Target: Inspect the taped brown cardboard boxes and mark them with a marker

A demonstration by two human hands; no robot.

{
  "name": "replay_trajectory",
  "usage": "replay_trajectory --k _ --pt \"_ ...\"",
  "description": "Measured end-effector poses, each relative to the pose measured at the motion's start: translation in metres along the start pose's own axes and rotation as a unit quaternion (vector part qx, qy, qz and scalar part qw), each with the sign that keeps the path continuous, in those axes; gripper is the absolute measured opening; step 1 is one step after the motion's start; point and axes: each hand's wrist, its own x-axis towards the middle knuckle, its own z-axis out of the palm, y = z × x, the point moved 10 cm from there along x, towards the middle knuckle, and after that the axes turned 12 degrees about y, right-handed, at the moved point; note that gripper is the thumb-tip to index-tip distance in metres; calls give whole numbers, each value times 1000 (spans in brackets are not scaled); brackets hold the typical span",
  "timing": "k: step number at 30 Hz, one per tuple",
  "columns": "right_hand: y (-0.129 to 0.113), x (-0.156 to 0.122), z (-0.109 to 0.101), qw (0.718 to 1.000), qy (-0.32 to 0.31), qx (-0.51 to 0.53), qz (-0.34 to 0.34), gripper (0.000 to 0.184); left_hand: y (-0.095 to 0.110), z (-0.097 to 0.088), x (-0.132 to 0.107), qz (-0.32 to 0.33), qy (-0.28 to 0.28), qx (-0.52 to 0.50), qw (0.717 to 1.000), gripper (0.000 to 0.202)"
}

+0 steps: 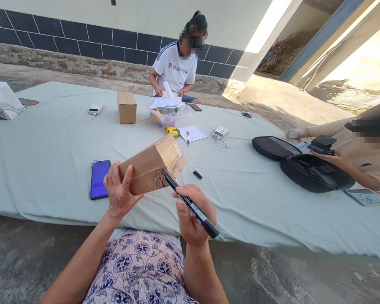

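Note:
My left hand grips a brown cardboard box by its left end and holds it tilted above the cloth. Clear tape covers part of the box's right end, and black scribbled lines mark its lower right side. In my right hand is a black marker, uncapped, its tip at or very near the scribbles; I cannot tell if it touches. The marker's black cap lies on the cloth right of the box. A phone with a blue screen lies beside my left hand.
A pale cloth covers the table. Beyond the box are another carton, a plastic basin, a yellow tape measure and a paper with a pen. A black case lies open at right. Two people sit around the table.

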Motion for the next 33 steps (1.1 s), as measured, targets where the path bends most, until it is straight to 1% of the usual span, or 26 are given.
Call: replay_trajectory --k 3,6,8,9,10,11,12,13,14,15,16,17,19,20,22,24,26,29,31,33 --pt "8 -1 -12 999 43 -19 20 23 -3 0 -1 1 3 -6 1000 92" --pt "22 -5 -28 993 96 -56 44 16 -11 3 0 -35 -6 -27 999 100" --pt "37 -6 -39 986 128 -84 63 14 -19 6 -1 -90 -19 -72 993 108" --pt "47 -7 -44 982 144 -99 76 14 -24 10 -2 -131 -33 -107 985 112" --pt "60 -7 -48 976 157 -119 91 15 -29 15 -4 -180 -51 -148 971 114" --pt "74 -8 -52 970 164 -143 110 16 -34 22 -8 -234 -75 -193 950 115" --pt "90 -8 -51 966 149 -168 130 19 -37 30 -14 -287 -100 -239 922 116" --pt "108 -9 -48 961 118 -201 150 24 -39 38 -20 -336 -123 -281 890 116" --pt "129 -12 -44 950 75 -246 178 29 -39 45 -25 -376 -143 -319 858 116" --pt "151 -18 -41 928 23 -304 212 34 -38 51 -30 -407 -158 -352 828 116" --pt "174 -26 -37 897 -42 -364 246 38 -36 55 -34 -428 -168 -379 803 115" --pt "190 -33 -35 883 -72 -383 262 40 -34 58 -37 -443 -173 -400 784 114" --pt "214 -45 -34 863 -108 -408 277 44 -31 61 -39 -456 -175 -423 763 112" --pt "222 -51 -35 854 -122 -419 283 46 -29 62 -40 -457 -176 -427 761 111" --pt "233 -64 -35 836 -145 -441 292 47 -28 62 -40 -453 -178 -422 765 111" --pt "237 -75 -36 823 -161 -457 297 43 -26 63 -42 -451 -182 -412 770 113" --pt "239 -82 -36 818 -167 -464 297 39 -27 64 -44 -452 -182 -399 777 115" --pt "239 -84 -37 823 -160 -459 294 39 -29 65 -45 -445 -178 -370 796 118" --pt "239 -82 -38 833 -144 -448 291 42 -30 66 -46 -435 -174 -356 809 119" --pt "237 -77 -40 847 -121 -431 288 44 -32 69 -47 -426 -173 -356 814 120"
